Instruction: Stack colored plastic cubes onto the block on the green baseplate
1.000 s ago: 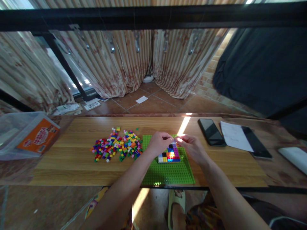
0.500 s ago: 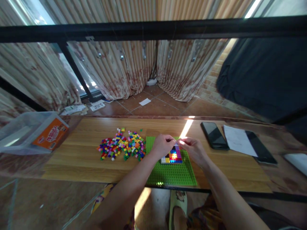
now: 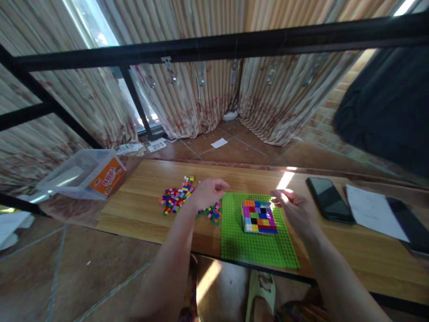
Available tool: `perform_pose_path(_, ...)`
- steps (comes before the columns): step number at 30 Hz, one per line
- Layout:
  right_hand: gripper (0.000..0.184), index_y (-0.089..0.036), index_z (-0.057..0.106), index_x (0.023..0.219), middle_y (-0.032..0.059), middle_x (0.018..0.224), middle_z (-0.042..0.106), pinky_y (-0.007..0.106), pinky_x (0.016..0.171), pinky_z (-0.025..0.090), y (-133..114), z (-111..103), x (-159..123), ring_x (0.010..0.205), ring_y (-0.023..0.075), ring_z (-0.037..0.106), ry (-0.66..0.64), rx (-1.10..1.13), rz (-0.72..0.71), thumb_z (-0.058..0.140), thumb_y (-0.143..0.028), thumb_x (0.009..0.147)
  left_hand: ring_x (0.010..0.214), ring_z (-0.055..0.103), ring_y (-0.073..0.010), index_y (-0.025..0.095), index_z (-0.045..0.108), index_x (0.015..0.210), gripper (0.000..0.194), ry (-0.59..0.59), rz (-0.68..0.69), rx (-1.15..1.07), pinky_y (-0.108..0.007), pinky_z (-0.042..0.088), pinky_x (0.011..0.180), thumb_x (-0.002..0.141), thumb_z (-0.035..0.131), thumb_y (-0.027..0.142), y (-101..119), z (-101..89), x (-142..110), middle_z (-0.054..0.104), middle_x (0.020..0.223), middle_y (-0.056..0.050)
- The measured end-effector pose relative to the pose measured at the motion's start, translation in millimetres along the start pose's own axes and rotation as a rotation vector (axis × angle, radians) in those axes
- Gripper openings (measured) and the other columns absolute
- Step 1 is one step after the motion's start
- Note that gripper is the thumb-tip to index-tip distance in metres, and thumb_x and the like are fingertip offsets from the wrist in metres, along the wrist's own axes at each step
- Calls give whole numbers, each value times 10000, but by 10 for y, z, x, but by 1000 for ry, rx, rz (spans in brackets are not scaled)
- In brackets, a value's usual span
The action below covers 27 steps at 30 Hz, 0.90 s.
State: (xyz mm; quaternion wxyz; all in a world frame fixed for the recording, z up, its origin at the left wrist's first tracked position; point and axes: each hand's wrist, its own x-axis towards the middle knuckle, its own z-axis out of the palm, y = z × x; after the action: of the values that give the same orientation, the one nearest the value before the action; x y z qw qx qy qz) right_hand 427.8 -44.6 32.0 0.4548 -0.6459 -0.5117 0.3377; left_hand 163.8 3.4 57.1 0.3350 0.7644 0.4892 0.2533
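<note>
A square block of small multicoloured bricks (image 3: 259,217) sits on the green studded baseplate (image 3: 258,250). To its left, my left hand (image 3: 209,194) hovers over the right part of the loose brick pile (image 3: 176,199) and hides some of it. Its fingertips point right, with thumb and finger slightly apart and nothing visible between them. My right hand (image 3: 293,205) is above the baseplate's right edge, just right of the brick block. Its thumb and fingers are pinched together; a small bright spot shows at the tips, too blurred to name.
A clear plastic box (image 3: 78,174) with an orange label stands at the left end of the wooden table (image 3: 134,201). A black phone (image 3: 330,199), a white paper (image 3: 372,210) and another dark phone (image 3: 410,228) lie on the right. A black bar (image 3: 214,47) crosses beyond the table.
My hands have moved apart from the brick block, uncovering its top. The left hand has gone left over the pile, the right hand a little right. The whole view has shifted and tilted.
</note>
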Motion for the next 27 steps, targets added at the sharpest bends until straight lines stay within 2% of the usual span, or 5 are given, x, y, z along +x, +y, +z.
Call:
perform_pose_path(4,419,-141,740,877,47,671,675,273,566,422,2,30,16,632,172,607,-6,-94,-43,588,-521,791,778,661,-171,154,740,922,257,-105,-64,224,-259,503,716,688,634,156,-179,-251,-136,749,888,-50)
perform_pose_path(12,404,-150,740,924,49,697,689,284,588,422,-50,24,37,666,187,631,27,-181,-42,573,-497,802,710,635,-164,160,748,795,182,-128,-60,282,-247,465,672,694,601,128,-196,-174,-135,725,740,-30)
perform_pose_path(18,293,-168,736,843,55,749,710,310,655,487,-203,70,-23,715,181,640,160,20,-139,638,-425,744,773,644,-151,147,718,923,223,-36,11,-89,-253,494,714,794,594,280,-42,-92,-100,732,868,-49)
perform_pose_path(22,254,-202,710,917,55,855,714,342,724,522,-275,147,-151,768,178,643,2,86,-268,647,-392,761,698,617,-126,133,707,883,214,-77,-40,-324,-241,485,658,784,623,302,126,130,-95,714,803,-41)
perform_pose_path(27,262,-238,684,1003,50,929,691,345,760,523,-370,278,-339,812,177,624,-221,-84,-409,679,-377,781,661,606,-110,126,695,847,170,-103,-122,-585,-226,477,639,748,672,261,284,340,-122,696,744,-27)
